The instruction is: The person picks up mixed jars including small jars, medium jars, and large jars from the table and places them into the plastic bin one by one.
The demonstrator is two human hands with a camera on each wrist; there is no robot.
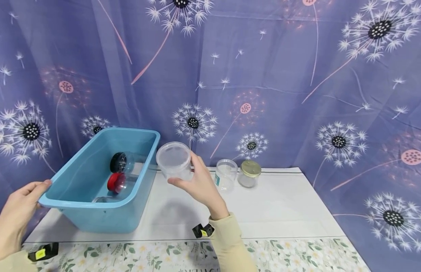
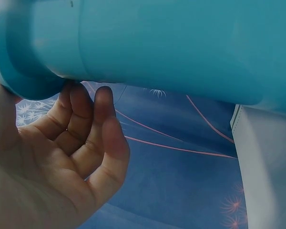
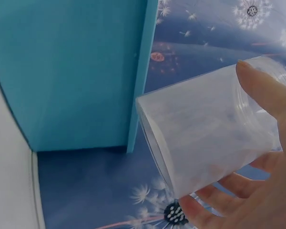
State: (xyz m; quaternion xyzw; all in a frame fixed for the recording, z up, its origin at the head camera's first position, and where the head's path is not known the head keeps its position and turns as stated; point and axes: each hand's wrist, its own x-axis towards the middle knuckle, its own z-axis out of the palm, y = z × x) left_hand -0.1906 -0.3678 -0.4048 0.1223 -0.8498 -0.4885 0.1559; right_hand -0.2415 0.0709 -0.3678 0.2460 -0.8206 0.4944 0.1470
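My right hand [image 1: 203, 185] grips a clear plastic jar [image 1: 174, 160] with a translucent top, lifted above the table just right of a blue plastic bin [image 1: 108, 221]. In the right wrist view the jar [image 3: 200, 129] lies tilted between thumb and fingers. My left hand [image 1: 20, 211] holds the bin's near left corner, thumb on the rim and fingers curled beneath it, as the left wrist view shows. Inside the bin lie a jar with a black lid [image 1: 118, 162], one with a red lid [image 1: 115, 182] and a clear rounded thing [image 1: 103, 199], partly hidden by the front rim.
Right of my right hand stand an open-looking clear jar [image 1: 227, 175] with a teal label and a glass jar with a gold lid [image 1: 249, 174]. A white table top [image 1: 282, 211] with a floral front strip lies beneath. A purple dandelion curtain [image 1: 282, 75] hangs behind.
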